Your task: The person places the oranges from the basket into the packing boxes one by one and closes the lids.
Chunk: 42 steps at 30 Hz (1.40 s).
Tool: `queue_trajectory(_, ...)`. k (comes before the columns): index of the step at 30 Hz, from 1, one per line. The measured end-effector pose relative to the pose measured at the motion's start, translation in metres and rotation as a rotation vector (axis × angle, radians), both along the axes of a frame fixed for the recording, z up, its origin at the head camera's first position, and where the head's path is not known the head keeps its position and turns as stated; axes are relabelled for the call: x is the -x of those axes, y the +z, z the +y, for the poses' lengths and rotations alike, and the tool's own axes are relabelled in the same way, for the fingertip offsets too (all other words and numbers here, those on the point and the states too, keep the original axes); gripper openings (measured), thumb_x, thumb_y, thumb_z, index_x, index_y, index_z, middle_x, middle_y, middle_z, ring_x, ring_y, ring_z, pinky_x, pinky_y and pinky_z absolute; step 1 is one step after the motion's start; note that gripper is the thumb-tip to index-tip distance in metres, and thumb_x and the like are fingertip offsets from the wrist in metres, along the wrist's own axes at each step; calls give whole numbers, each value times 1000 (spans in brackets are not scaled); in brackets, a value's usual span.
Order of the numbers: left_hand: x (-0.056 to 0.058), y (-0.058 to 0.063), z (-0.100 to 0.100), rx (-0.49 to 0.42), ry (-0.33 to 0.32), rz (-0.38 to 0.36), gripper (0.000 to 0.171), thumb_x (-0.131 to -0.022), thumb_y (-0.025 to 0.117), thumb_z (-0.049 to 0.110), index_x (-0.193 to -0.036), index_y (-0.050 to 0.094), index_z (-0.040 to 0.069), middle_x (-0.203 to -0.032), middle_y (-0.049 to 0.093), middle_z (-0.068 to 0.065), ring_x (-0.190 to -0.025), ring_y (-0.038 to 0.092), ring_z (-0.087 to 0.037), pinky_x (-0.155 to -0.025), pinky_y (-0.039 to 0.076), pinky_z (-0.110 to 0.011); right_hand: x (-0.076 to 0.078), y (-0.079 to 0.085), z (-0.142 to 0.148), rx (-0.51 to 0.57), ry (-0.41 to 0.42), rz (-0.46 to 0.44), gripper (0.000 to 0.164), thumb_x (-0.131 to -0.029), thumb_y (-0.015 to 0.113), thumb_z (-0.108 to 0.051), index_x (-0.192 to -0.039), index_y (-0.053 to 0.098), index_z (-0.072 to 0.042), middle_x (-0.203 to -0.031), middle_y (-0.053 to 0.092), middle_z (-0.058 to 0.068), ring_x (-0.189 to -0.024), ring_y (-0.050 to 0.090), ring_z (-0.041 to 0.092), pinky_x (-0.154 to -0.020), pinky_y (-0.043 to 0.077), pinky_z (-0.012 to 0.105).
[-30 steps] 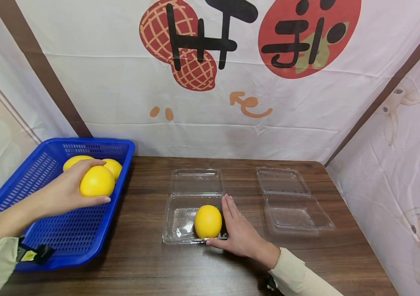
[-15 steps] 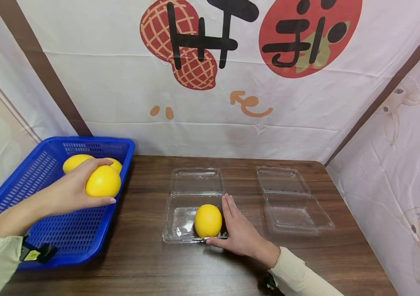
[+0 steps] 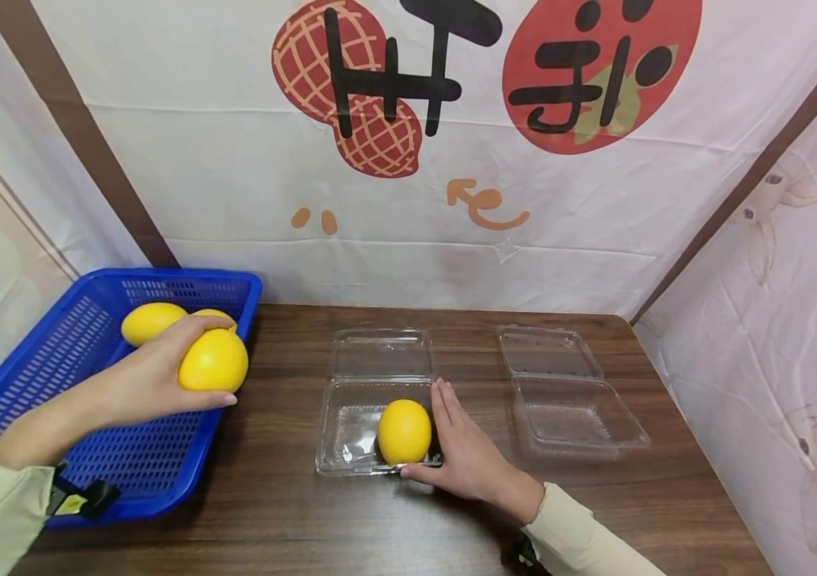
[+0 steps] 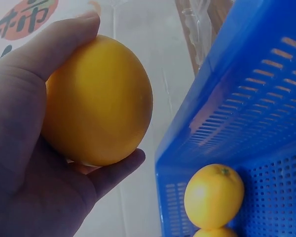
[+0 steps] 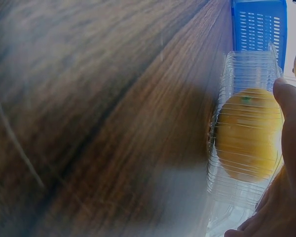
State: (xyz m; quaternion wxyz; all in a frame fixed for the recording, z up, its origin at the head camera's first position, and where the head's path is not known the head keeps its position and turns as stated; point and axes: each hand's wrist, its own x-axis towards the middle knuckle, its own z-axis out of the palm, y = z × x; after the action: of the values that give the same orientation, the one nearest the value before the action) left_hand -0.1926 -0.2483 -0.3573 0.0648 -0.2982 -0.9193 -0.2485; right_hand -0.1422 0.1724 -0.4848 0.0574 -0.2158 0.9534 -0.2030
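My left hand (image 3: 156, 372) holds a yellow orange (image 3: 214, 360) between thumb and fingers, over the right rim of the blue basket (image 3: 195, 472). In the left wrist view this orange (image 4: 101, 101) hangs outside the basket wall, thumb and fingers on opposite sides of it. Another orange (image 3: 404, 432) sits in the right half of a clear plastic clamshell box (image 3: 350, 428) whose lid (image 3: 382, 352) lies back. My right hand (image 3: 471, 452) rests at the box's right end, fingers straight along the side and thumb at the front rim. In the right wrist view the orange (image 5: 249, 133) shows through the ribbed wall.
Two oranges lie at the basket's far end, one orange (image 3: 154, 322) left, the other (image 3: 210, 314) partly behind the left hand. A second clamshell box (image 3: 570, 412) stands open at the right on the wooden table (image 3: 271, 512). A printed cloth (image 3: 235, 192) hangs behind.
My left hand has carried its orange rightward, from above the basket's inside to its right rim. The right hand and the boxes have stayed in place.
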Motion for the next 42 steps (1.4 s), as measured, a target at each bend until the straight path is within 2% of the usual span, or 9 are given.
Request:
queue_trajectory(7, -2, -1, 6, 2, -7, -10, 87, -72, 94, 30, -139, 46, 3, -134, 53, -16, -104, 57, -28, -80, 55, -48, 0, 0, 0, 6, 1, 5, 124, -83, 59, -81, -162, 5, -2, -169, 1, 17, -155, 10, 31, -114, 33, 53)
queue_trajectory(14, -3, 0, 14, 3, -7, -89, 86, -76, 92, 35, -141, 46, 2, -133, 54, -17, -108, 55, -31, -85, 52, -57, 0, -1, 0, -2, 1, 20, 125, -82, 59, -81, -162, 6, -1, -169, 3, 19, -155, 11, 32, -114, 34, 52)
queue_trajectory(23, -2, 2, 23, 18, -13, -132, 87, -77, 89, 42, -143, 44, 8, -132, 53, -14, -105, 57, -29, -85, 53, -54, 0, -1, 0, -2, 2, 20, 125, -82, 58, -81, -162, 6, -2, -169, 3, 19, -155, 11, 31, -114, 34, 52)
queue_trajectory(32, -2, 0, 31, 24, -30, -121, 85, -77, 89, 45, -141, 45, 9, -133, 55, -12, -106, 57, -26, -88, 53, -53, 0, -2, 0, 2, -1, 36, 125, -82, 61, -80, -162, 6, 0, -169, 4, 20, -155, 11, 31, -116, 33, 51)
queue_trajectory(42, -1, -1, 38, 12, -57, -116, 85, -76, 90, 44, -140, 46, 9, -130, 56, -11, -104, 57, -24, -85, 53, -50, 0, -2, -1, 5, -4, 44, 125, -82, 62, -78, -162, 6, -1, -168, 5, 21, -154, 11, 31, -116, 33, 51)
